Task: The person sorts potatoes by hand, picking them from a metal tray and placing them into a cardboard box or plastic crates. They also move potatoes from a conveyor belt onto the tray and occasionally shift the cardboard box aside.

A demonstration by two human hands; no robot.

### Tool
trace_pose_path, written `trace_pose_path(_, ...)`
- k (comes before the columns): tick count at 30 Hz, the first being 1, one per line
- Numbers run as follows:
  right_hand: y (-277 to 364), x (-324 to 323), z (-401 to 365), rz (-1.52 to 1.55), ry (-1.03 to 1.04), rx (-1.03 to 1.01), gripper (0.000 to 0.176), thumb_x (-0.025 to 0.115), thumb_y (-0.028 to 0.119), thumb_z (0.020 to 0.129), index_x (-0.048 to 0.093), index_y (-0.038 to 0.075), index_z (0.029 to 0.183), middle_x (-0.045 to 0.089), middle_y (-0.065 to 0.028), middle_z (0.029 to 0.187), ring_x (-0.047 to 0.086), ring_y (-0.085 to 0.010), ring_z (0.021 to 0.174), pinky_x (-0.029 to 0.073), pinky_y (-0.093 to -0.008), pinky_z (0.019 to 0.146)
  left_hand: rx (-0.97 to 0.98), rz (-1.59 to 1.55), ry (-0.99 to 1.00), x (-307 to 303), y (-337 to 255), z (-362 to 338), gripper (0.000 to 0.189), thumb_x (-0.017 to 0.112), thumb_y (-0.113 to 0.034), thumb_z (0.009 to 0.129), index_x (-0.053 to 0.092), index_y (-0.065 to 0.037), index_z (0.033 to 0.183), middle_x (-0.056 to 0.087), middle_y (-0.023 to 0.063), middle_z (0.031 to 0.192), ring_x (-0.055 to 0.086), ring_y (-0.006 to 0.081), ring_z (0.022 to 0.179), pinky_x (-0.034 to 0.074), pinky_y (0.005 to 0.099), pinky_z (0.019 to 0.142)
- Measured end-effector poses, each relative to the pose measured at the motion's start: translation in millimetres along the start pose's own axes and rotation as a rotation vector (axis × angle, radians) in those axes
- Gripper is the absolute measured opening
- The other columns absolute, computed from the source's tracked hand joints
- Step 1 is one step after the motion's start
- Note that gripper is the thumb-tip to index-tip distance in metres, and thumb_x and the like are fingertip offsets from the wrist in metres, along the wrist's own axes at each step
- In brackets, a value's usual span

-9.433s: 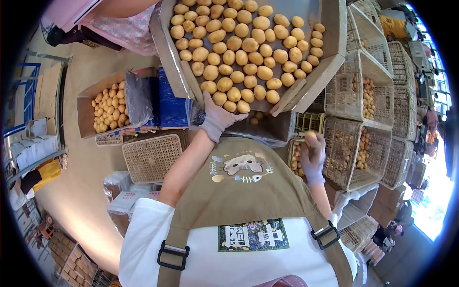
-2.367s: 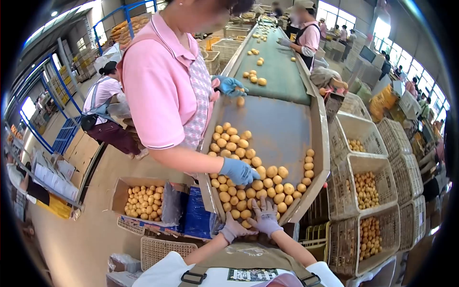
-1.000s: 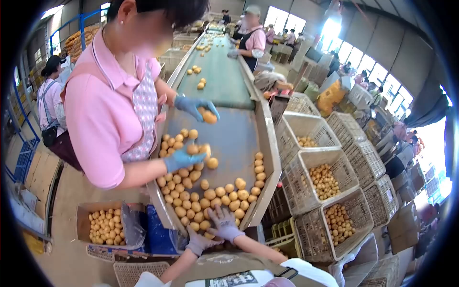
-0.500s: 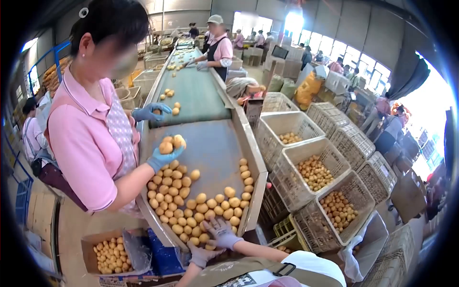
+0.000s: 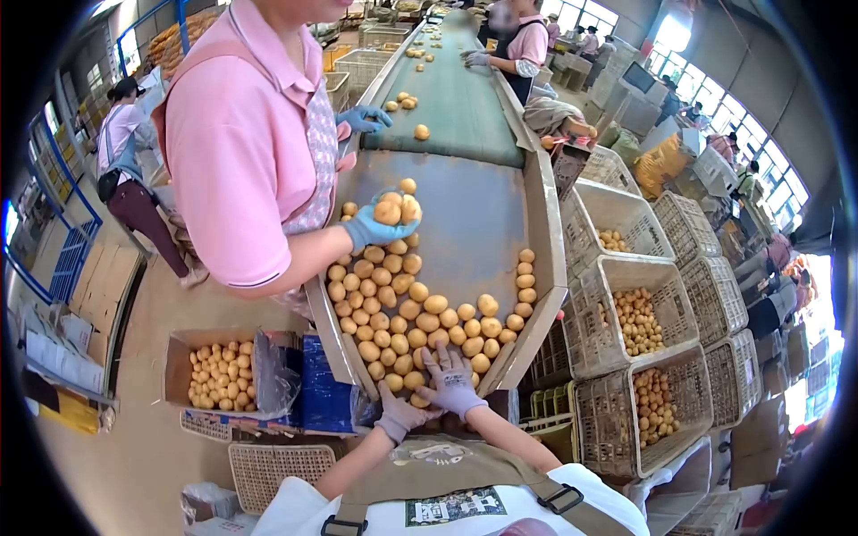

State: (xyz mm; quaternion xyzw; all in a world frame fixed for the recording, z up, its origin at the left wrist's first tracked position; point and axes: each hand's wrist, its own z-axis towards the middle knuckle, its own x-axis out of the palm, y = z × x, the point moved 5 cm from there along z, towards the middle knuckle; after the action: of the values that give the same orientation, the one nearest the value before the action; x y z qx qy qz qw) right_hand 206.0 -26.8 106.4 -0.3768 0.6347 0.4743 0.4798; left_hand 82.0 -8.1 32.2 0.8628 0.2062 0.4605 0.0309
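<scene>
Round yellow-brown potatoes (image 5: 435, 304) lie massed at the near end of a metal-sided sorting tray (image 5: 465, 210). My right hand (image 5: 451, 382), in a pale lavender glove, rests on the potatoes at the tray's mouth with its fingers spread. Lower and to the left, my gloved left hand (image 5: 402, 414) is cupped at the tray's lip, thumb apart from the fingers. Between the two hands a potato shows; no grip closes around it. Part of my left hand's fingers is hidden behind my right hand.
At the left, a co-worker in pink holds potatoes in a blue-gloved hand (image 5: 380, 225). A green conveyor belt (image 5: 456, 98) runs away beyond the tray. Plastic crates (image 5: 590, 384) with potatoes stand to the right. A potato-filled box (image 5: 179, 368) sits lower left.
The view has turned and tilted downward, so the scene sits further right and higher. My hands stay at the tray's mouth. The co-worker's far hand has drawn back slightly from potatoes near the belt's end.
</scene>
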Motion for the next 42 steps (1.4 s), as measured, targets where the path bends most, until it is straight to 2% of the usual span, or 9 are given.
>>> trace_pose_path(4,-1,1,1,-0.006,-0.092,-0.016,0.093,0.062,0.064,0.081,0.029,0.026,0.159,0.021,-0.0173,0.165,0.037,-0.0382,0.138,0.024,-0.0582,0.112,-0.037,-0.036,0.012,4,-1,2,0.12,0.03,-0.099,0.07,0.012,-0.023,0.161,0.016,0.0129,0.165,0.02,0.0453,0.148,0.014,0.0723,0.114)
trace_pose_path(9,1,-4,-2,-0.043,-0.021,0.009,0.09,0.059,0.065,0.084,0.031,0.023,0.158,0.03,-0.0203,0.159,0.035,-0.0387,0.14,0.024,-0.0554,0.113,-0.071,-0.082,-0.032,1,-2,4,0.122,0.03,-0.1,0.068,0.013,-0.022,0.161,0.017,0.0158,0.165,0.021,0.0457,0.147,0.017,0.0715,0.114)
trace_pose_path(12,-3,4,-3,-0.091,-0.187,-0.075,0.093,0.062,0.066,0.081,0.032,0.023,0.158,0.027,-0.0196,0.161,0.036,-0.0389,0.137,0.026,-0.056,0.111,-0.046,0.001,0.033,1,-1,8,0.124,0.029,-0.101,0.067,0.012,-0.023,0.162,0.017,0.0149,0.165,0.022,0.0444,0.147,0.017,0.0697,0.115)
trace_pose_path(15,0,-1,-1,-0.057,-0.058,-0.012,0.093,0.062,0.065,0.081,0.031,0.023,0.158,0.024,-0.0202,0.162,0.037,-0.0389,0.136,0.028,-0.0546,0.111,-0.048,-0.043,-0.07,15,1,-2,0.123,0.03,-0.1,0.067,0.013,-0.022,0.161,0.018,0.0152,0.165,0.023,0.0452,0.146,0.019,0.0696,0.115)
trace_pose_path(19,-1,-2,1,-0.059,-0.002,-0.01,0.09,0.061,0.064,0.082,0.033,0.022,0.157,0.028,-0.0208,0.161,0.037,-0.0383,0.138,0.026,-0.0549,0.112,-0.08,-0.037,-0.04,2,-2,5,0.124,0.031,-0.1,0.067,0.014,-0.021,0.161,0.018,0.016,0.164,0.025,0.0464,0.145,0.02,0.0702,0.115)
trace_pose_path(25,2,-6,-1,-0.038,-0.052,-0.003,0.089,0.06,0.064,0.083,0.033,0.022,0.157,0.028,-0.0213,0.161,0.039,-0.0403,0.137,0.026,-0.0539,0.114,-0.022,0.07,0.005,9,2,0,0.124,0.031,-0.1,0.067,0.013,-0.021,0.161,0.018,0.0175,0.164,0.023,0.0461,0.146,0.017,0.07,0.115)
trace_pose_path(30,3,-10,-1,0.008,-0.022,0.004,0.089,0.061,0.063,0.084,0.032,0.024,0.158,0.022,-0.0213,0.163,0.037,-0.0422,0.139,0.025,-0.0563,0.114,-0.076,-0.093,-0.108,10,3,0,0.122,0.031,-0.1,0.067,0.015,-0.022,0.161,0.018,0.0161,0.164,0.022,0.0465,0.146,0.019,0.07,0.115)
trace_pose_path(33,2,-6,-1,0.005,-0.041,-0.016,0.089,0.061,0.063,0.084,0.032,0.024,0.158,0.021,-0.0212,0.164,0.035,-0.0442,0.139,0.024,-0.0569,0.114,-0.074,-0.069,-0.09,8,4,1,0.122,0.026,-0.101,0.067,0.018,-0.023,0.161,0.018,0.0161,0.164,0.023,0.0469,0.146,0.021,0.0699,0.115)
trace_pose_path(42,1,-6,0,0.019,-0.022,-0.01,0.09,0.061,0.063,0.084,0.029,0.025,0.159,0.018,-0.0209,0.165,0.033,-0.0462,0.14,0.024,-0.058,0.113,-0.089,-0.049,-0.087,6,3,2,0.125,0.031,-0.102,0.065,0.017,-0.023,0.161,0.018,0.0167,0.164,0.023,0.0476,0.145,0.022,0.0695,0.114)
